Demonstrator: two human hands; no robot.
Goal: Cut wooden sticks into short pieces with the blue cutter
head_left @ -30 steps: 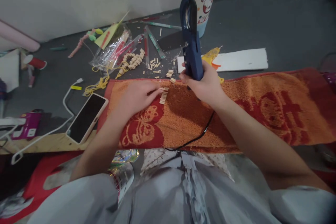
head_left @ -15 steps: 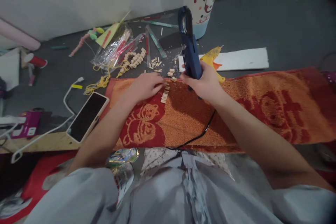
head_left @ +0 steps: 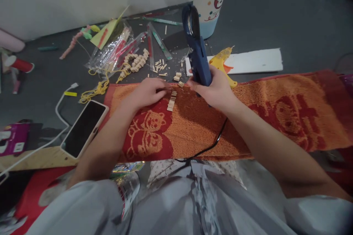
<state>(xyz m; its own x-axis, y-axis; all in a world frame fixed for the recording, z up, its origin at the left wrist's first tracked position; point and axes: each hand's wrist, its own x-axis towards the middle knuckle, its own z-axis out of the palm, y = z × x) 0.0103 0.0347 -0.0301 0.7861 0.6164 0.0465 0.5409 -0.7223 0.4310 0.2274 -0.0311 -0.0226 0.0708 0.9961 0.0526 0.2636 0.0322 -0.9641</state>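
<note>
In the head view my right hand (head_left: 217,88) is wrapped round a dark blue handheld tool (head_left: 199,53), held upright with a looped upper end. Its exact kind is unclear. My left hand (head_left: 150,91) rests at the towel's far edge, thumb and fingertips drawn together at the top of a short row of small wooden stick pieces (head_left: 171,102). What lies between those fingertips is too small to make out. Beneath both hands spreads an orange and red towel (head_left: 198,128). A few more wooden pieces (head_left: 178,77) lie between the hands.
A yellow glue gun (head_left: 222,60) lies on a white board (head_left: 255,61) behind my right hand. A patterned bottle (head_left: 211,7) stands at the back. Left are loose sticks (head_left: 160,67), a beige bead-like string (head_left: 139,61), plastic packets (head_left: 110,51), a phone (head_left: 85,128) and a white cable (head_left: 59,108).
The view has shifted slightly, so things on the left sit further left. My left hand stays by the row of wooden pieces, and my right hand keeps the blue tool upright.
</note>
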